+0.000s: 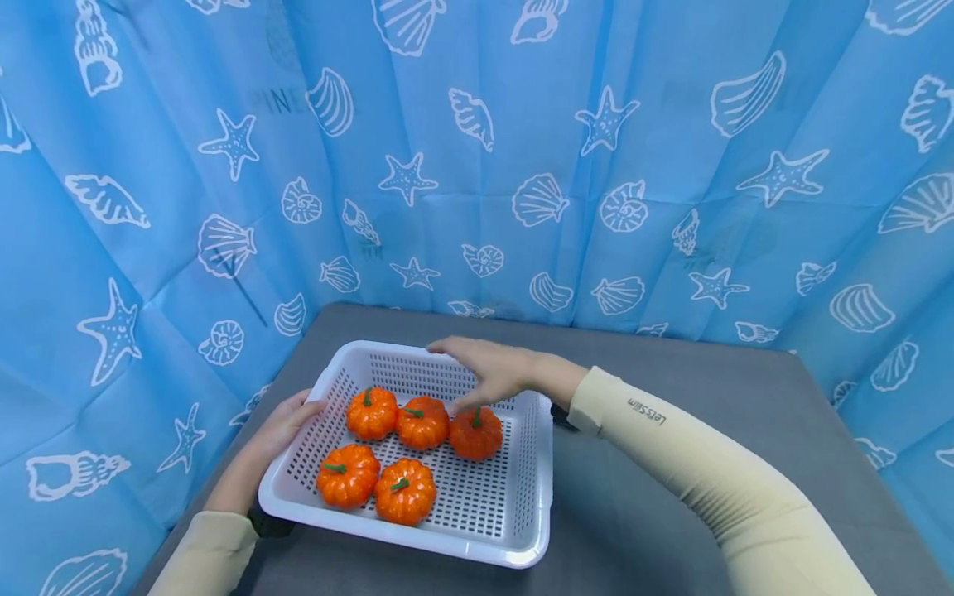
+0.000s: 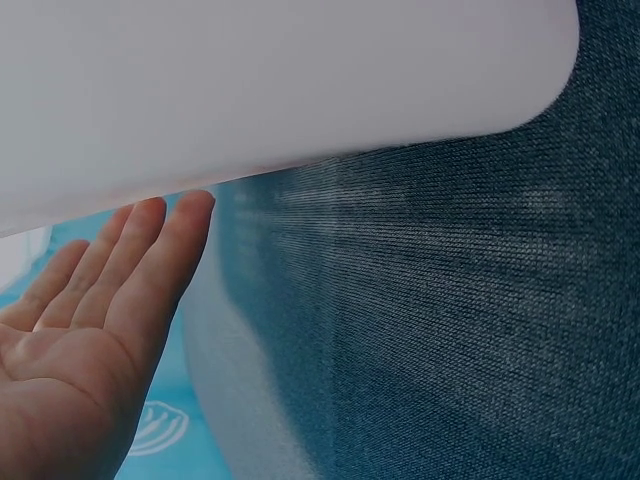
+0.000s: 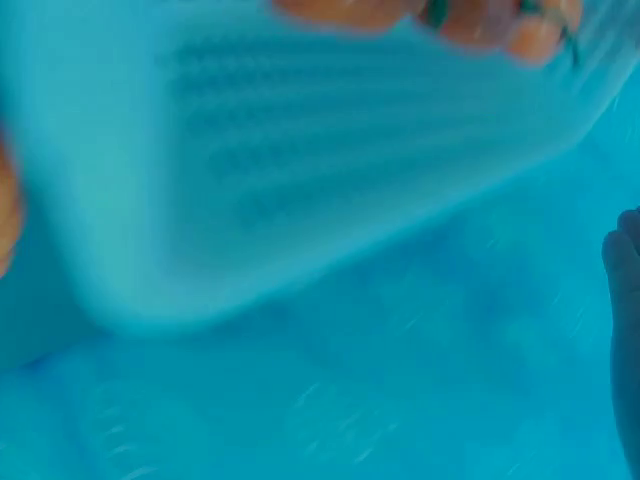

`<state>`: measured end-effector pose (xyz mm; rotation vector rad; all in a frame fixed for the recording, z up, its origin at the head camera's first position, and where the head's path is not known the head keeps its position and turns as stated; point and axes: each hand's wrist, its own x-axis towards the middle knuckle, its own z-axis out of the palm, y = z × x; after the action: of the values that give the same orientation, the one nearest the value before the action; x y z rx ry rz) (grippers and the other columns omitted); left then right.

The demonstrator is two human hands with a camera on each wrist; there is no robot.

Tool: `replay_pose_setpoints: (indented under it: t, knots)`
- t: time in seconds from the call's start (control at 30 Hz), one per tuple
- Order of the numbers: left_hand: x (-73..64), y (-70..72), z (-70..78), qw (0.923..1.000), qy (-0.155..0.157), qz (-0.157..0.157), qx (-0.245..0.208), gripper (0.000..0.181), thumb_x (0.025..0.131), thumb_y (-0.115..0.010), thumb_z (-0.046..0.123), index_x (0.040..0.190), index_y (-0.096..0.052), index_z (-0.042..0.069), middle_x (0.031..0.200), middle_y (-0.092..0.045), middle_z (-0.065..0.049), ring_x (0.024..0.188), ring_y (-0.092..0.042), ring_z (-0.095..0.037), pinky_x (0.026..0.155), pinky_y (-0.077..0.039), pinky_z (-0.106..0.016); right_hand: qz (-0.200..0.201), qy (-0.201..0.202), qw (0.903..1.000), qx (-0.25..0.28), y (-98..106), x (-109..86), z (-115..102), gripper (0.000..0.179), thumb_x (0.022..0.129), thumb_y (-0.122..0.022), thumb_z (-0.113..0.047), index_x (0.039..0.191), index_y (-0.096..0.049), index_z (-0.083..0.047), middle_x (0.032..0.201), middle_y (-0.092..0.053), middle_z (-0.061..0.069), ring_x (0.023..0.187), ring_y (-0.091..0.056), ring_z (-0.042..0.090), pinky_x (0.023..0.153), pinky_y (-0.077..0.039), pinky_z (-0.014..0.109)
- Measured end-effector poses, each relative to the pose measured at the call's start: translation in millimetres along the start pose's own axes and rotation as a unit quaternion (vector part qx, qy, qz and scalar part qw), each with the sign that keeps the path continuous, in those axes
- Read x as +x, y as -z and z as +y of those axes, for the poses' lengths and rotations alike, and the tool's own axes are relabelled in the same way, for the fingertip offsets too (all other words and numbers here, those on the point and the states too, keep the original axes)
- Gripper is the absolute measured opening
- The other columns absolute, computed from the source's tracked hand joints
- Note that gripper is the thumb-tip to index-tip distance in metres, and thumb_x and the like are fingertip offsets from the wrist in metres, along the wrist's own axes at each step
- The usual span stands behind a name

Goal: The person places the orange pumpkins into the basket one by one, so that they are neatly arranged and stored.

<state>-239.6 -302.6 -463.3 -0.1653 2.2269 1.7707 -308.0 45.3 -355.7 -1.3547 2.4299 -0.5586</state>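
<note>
A white perforated plastic basket [image 1: 477, 550] holds several small orange pumpkins with green stems. Three stand in a row at the back, including the right-hand pumpkin [image 1: 475, 434]; two are nearer the front, among them a pumpkin [image 1: 405, 492]. My left hand [image 1: 279, 426] is at the basket's left rim. Its straight fingers [image 2: 155, 265] reach up to the basket's white outer wall [image 2: 300, 80] in the left wrist view. Over the back right of the basket extends my right hand [image 1: 492, 368], fingers stretched out and thumb low beside the right-hand pumpkin, nothing held.
The basket is over a grey table [image 1: 671, 406], whose surface extends to the right. A blue curtain [image 1: 477, 165] with white shells and starfish surrounds the back and sides. The right wrist view is blurred and blue-tinted.
</note>
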Motion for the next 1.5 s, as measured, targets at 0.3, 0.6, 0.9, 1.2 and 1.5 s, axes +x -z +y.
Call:
replay_pose_setpoints:
  t: [0.3, 0.6, 0.9, 1.2, 1.5]
  knots:
    - [-1.7, 1.2, 0.0, 1.0000, 0.004, -0.005, 0.004, 0.063, 0.098, -0.046, 0.044, 0.147, -0.023, 0.012, 0.133, -0.049, -0.028, 0.099, -0.066, -0.034, 0.074, -0.057, -0.050, 0.118, -0.104, 0.9865, 0.046, 24, -51.0, 76, 0.087, 0.081, -0.072, -0.041, 0.148, -0.027, -0.006, 0.152, -0.033, 0.012, 0.139, -0.033, 0.030, 0.113, -0.029, 0.051]
    - [-1.6, 2.1, -0.6, 1.0000, 0.006, -0.005, 0.001, 0.061, 0.098, -0.046, 0.042, 0.146, -0.023, 0.013, 0.133, -0.049, -0.028, 0.099, -0.067, -0.035, 0.074, -0.057, -0.051, 0.149, -0.187, 0.9671, 0.087, 14, -102.3, 121, 0.090, 0.082, -0.068, -0.048, 0.146, -0.025, -0.002, 0.151, -0.031, 0.021, 0.137, -0.032, 0.040, 0.110, -0.031, 0.055]
    - [-1.6, 2.7, -0.8, 1.0000, 0.006, -0.004, -0.002, 0.062, 0.097, -0.046, 0.044, 0.146, -0.024, 0.014, 0.133, -0.049, -0.028, 0.100, -0.066, -0.035, 0.075, -0.057, -0.051, 0.147, -0.223, 0.9554, 0.127, -15, -135.2, 149, 0.084, 0.086, -0.065, -0.039, 0.146, -0.023, 0.002, 0.150, -0.030, 0.025, 0.135, -0.032, 0.044, 0.109, -0.030, 0.059]
    - [-2.5, 3.9, -0.2, 1.0000, 0.003, -0.002, 0.005, 0.062, 0.097, -0.046, 0.045, 0.146, -0.024, 0.013, 0.132, -0.050, -0.028, 0.098, -0.067, -0.034, 0.074, -0.057, -0.051, 0.138, -0.243, 0.9500, 0.140, -52, -150.8, 169, 0.096, 0.079, -0.071, -0.045, 0.146, -0.022, 0.005, 0.149, -0.028, 0.028, 0.135, -0.030, 0.046, 0.107, -0.027, 0.065]
    - [-1.4, 0.5, -1.3, 0.9999, 0.009, -0.003, 0.005, 0.062, 0.097, -0.046, 0.045, 0.146, -0.024, 0.014, 0.133, -0.049, -0.027, 0.100, -0.066, -0.034, 0.075, -0.057, -0.051, 0.114, -0.241, 0.9541, 0.137, -76, -152.2, 177, 0.099, 0.080, -0.072, -0.044, 0.145, -0.019, 0.008, 0.147, -0.027, 0.032, 0.130, -0.034, 0.048, 0.107, -0.025, 0.066]
